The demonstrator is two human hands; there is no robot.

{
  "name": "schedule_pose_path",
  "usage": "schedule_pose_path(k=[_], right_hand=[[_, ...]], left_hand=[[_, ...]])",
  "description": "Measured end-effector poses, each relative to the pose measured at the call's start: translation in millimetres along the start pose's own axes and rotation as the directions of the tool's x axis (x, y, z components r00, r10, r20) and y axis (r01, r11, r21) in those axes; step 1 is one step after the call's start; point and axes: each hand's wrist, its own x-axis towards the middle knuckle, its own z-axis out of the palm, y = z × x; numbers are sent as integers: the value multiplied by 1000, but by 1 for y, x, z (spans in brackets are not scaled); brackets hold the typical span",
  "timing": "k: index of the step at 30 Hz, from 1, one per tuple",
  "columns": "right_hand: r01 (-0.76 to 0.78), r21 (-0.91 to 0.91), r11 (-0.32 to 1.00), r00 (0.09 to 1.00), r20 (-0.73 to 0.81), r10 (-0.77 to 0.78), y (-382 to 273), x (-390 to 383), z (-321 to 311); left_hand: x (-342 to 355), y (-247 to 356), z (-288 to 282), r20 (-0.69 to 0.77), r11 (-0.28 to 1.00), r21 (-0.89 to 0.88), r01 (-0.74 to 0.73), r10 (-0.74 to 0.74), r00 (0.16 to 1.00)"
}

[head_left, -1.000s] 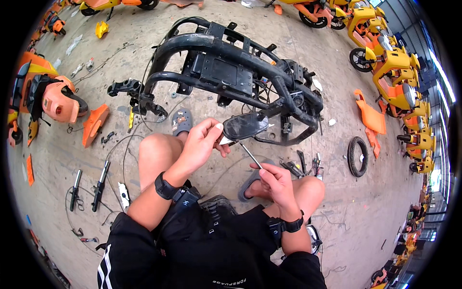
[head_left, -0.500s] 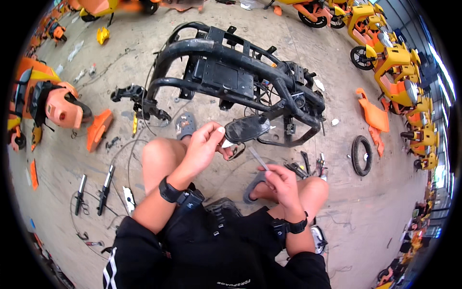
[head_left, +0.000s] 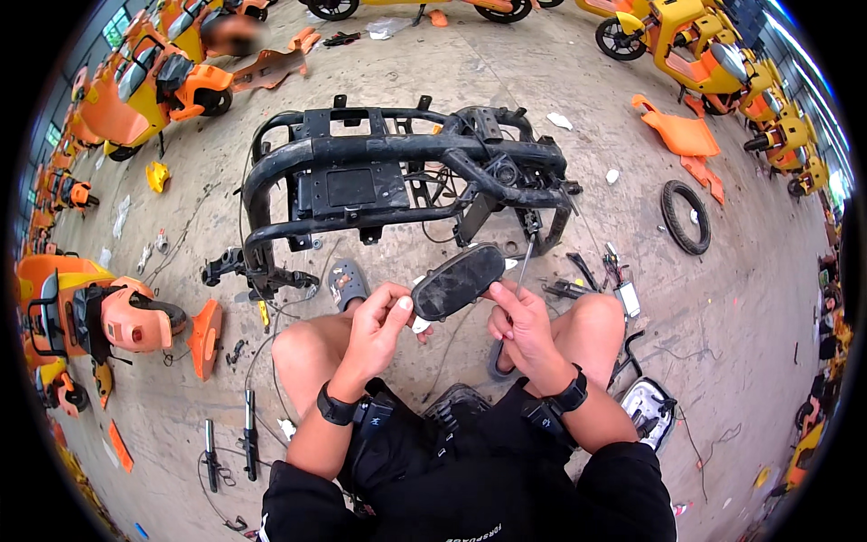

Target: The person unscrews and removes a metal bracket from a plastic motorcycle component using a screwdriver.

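A flat, oval black part (head_left: 459, 282) with white tabs at its edge is held up in front of me, tilted. My left hand (head_left: 379, 325) pinches its left end between thumb and fingers. At the right end sits my right hand (head_left: 524, 325), its fingertips by the part's edge, gripping a thin metal rod (head_left: 527, 262) that points up and away. The rod's lower end is hidden in the hand. Just beyond lies a black tubular scooter frame (head_left: 361, 154) on its side, with cables and brackets on it.
Yellow and orange scooters (head_left: 163, 86) stand at both sides and behind. A loose tyre (head_left: 685, 217) and an orange panel (head_left: 677, 126) lie at right. Two black shock absorbers (head_left: 250, 434) are at lower left. A white-rimmed tray (head_left: 648, 406) with parts sits by my right knee.
My view has shifted, and the oval part now appears nearer to me, apart from the frame's bars. My right hand has come up to its right end, with the rod turned more upright.
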Motion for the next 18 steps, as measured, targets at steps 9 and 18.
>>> schedule_pose_path(k=[9,18], right_hand=[[-30,113,993,999,24,28,-5,1,-14],[-13,101,995,1000,28,11,-8,1,-17]], left_hand=[[-2,3,-2,239,991,89,99,-118,964],[-1,11,2,372,958,10,286,-269,888]])
